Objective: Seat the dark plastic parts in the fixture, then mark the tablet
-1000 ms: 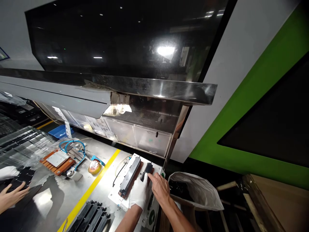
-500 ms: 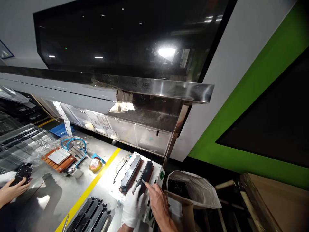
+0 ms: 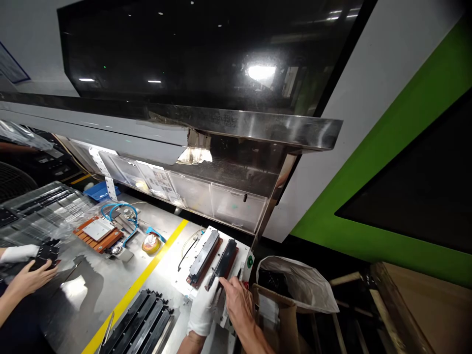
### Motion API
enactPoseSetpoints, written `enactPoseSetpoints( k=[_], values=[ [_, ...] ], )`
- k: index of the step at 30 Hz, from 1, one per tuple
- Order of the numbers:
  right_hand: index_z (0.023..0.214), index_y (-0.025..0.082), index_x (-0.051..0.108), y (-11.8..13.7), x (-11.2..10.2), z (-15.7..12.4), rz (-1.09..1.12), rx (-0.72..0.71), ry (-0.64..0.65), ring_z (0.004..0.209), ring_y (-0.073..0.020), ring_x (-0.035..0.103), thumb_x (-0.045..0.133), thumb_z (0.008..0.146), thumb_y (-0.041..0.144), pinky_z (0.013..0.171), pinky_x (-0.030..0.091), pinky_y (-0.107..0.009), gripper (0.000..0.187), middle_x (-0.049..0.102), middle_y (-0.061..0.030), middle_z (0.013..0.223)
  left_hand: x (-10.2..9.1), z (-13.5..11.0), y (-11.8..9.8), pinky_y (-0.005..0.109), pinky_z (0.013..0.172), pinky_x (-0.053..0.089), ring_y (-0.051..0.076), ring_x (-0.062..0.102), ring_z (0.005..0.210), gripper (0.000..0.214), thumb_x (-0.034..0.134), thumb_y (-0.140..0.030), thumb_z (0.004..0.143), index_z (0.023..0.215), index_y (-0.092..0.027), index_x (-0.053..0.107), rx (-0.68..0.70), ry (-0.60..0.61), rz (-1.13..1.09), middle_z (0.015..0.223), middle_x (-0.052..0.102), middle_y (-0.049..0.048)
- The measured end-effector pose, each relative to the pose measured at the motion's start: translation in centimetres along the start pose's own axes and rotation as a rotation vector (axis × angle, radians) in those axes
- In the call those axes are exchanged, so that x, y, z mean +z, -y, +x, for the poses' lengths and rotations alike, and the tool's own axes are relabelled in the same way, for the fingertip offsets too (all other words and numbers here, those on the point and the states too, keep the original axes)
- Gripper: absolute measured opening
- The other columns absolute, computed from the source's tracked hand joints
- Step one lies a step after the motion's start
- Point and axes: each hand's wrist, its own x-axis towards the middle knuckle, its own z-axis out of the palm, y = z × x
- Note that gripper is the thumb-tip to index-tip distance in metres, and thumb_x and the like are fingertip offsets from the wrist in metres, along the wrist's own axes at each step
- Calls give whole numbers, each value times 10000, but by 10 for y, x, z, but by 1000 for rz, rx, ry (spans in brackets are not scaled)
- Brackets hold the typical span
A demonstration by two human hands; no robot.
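A white fixture plate (image 3: 236, 246) lies at the steel bench's right end with two brown-edged slots. A long black bar (image 3: 203, 251) sits in the left slot and a second black bar (image 3: 224, 260) lies in the right one. My right hand (image 3: 239, 306), bare, pinches the near end of the right bar with its fingertips. My left hand (image 3: 203, 307), in a white glove, rests right beside it on the plate's near edge, fingers pointing up at the same bar end.
A co-worker's hand (image 3: 31, 278) at the far left holds a black part (image 3: 46, 250). On the bench are an orange fixture with blue hose (image 3: 98, 231), a yellow tape roll (image 3: 152, 244), a yellow line (image 3: 136, 290) and black trays (image 3: 142, 327). A bag-lined box (image 3: 295, 287) stands to the right; a steel shelf (image 3: 239, 128) overhangs.
The black bar went from being held over the right slot to lying in it. Both my hands slid down to its near end. The co-worker's hand shifted at the left.
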Motion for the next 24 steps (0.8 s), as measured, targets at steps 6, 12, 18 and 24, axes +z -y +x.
enactPoseSetpoints(
  k=[6, 12, 18, 24],
  values=[
    [1126, 347, 652, 1, -1, 0, -12, -9, -15, 902, -183, 673, 353, 978, 153, 698, 421, -277, 386, 652, -23, 948, -7, 11, 0, 349, 852, 626, 282, 730, 991, 321, 495, -125, 897, 1164, -30, 646, 7, -15, -17, 1023, 725, 227],
    [1156, 361, 653, 2, -4, 6, -27, 8, -5, 910, -207, 679, 344, 973, 148, 719, 447, -295, 418, 670, -31, 966, -6, 20, -2, 319, 856, 620, 254, 722, 964, 302, 496, -117, 873, 1097, -16, 672, -52, -55, -106, 1019, 696, 229],
    [1157, 371, 658, 3, -11, 16, -1, 47, 21, 919, -200, 689, 356, 978, 143, 711, 448, -282, 419, 681, -19, 989, 0, 26, -2, 361, 839, 630, 278, 725, 939, 357, 551, -72, 810, 1139, -7, 674, -84, -13, -95, 991, 679, 224],
    [1344, 337, 568, -12, 4, 3, 94, 100, -107, 922, -196, 687, 328, 989, 144, 713, 472, -273, 470, 673, -37, 1057, 2, 10, 9, 339, 891, 615, 254, 708, 1044, 381, 520, -176, 905, 1251, -43, 606, -28, 44, -121, 1120, 678, 228]
  ],
)
